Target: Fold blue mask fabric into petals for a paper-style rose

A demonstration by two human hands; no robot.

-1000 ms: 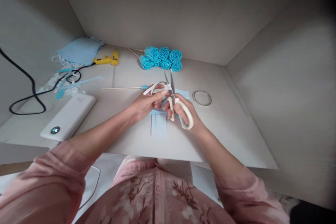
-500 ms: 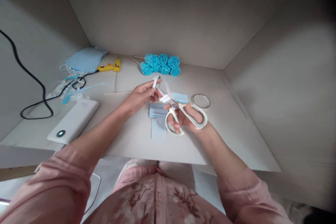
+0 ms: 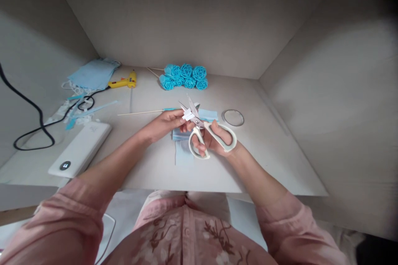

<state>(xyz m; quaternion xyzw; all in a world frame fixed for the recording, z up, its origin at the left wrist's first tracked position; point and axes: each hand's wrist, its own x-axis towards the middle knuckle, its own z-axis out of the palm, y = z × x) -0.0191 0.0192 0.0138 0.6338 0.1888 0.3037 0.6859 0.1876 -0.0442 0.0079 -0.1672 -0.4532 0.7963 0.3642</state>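
Note:
In my right hand (image 3: pixel 214 143) is a pair of scissors (image 3: pixel 197 122) with pale cream handles, my fingers and thumb through the loops. Their blades stand apart, pointing away from me. My left hand (image 3: pixel 168 123) pinches a small white strip (image 3: pixel 188 114) at the blades; whether the blades touch it I cannot tell. Beneath the hands lie light blue cloth pieces (image 3: pixel 184 153), partly covered. A thin wooden stick (image 3: pixel 139 113) reaches from the left to a blue end near my left fingers.
Several blue fabric roses (image 3: pixel 186 76) lie at the back. Farther left are a yellow glue gun (image 3: pixel 126 83), stacked blue face masks (image 3: pixel 91 75) and scraps (image 3: pixel 82 109). A white power bank (image 3: pixel 81 149) and black cable (image 3: pixel 34 148) occupy the left. A thin ring (image 3: pixel 233 117) lies right.
The white strip, earlier held up in a loop from my left fingers, now sits low across the blades. My left fingers have come closer to the scissors. The view has shifted slightly.

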